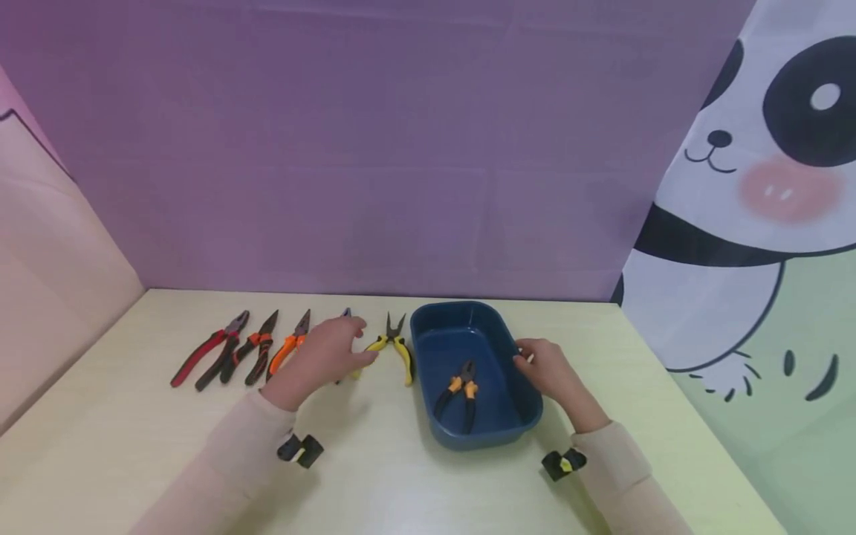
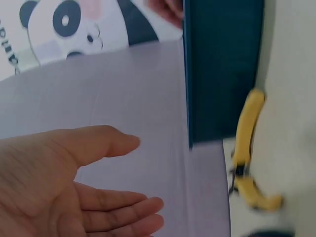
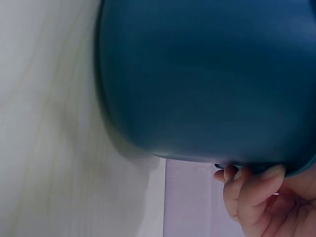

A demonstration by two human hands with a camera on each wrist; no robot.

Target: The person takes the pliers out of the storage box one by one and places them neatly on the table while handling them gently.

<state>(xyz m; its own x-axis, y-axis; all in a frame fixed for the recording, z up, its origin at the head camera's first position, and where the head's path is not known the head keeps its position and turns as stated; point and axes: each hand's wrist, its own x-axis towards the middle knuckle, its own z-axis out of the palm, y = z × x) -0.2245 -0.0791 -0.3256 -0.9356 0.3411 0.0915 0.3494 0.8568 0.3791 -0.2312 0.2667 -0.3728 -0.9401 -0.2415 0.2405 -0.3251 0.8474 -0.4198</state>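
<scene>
My right hand (image 1: pixel 551 371) grips the right rim of a blue plastic bin (image 1: pixel 468 441), its thumb and fingers at the edge in the right wrist view. Inside the bin lies a pair of pliers (image 1: pixel 471 390) with black and yellow-orange handles. Over the row of pliers hovers my left hand (image 1: pixel 324 355), thumb and fingers spread apart, holding nothing in the left wrist view. It partly hides one pair of pliers (image 1: pixel 347 312) and orange-handled pliers (image 1: pixel 287 345). Between that hand and the bin are yellow-handled needle-nose pliers (image 1: pixel 406 360).
Farther left on the light wooden table (image 1: pixel 374 490) lie red-and-black pliers (image 1: pixel 200 358) and black-and-orange long-nose pliers (image 1: pixel 268 325). A purple backdrop (image 1: pixel 374 163) rises behind the table, with a panda-print sheet (image 1: pixel 722 297) on the right.
</scene>
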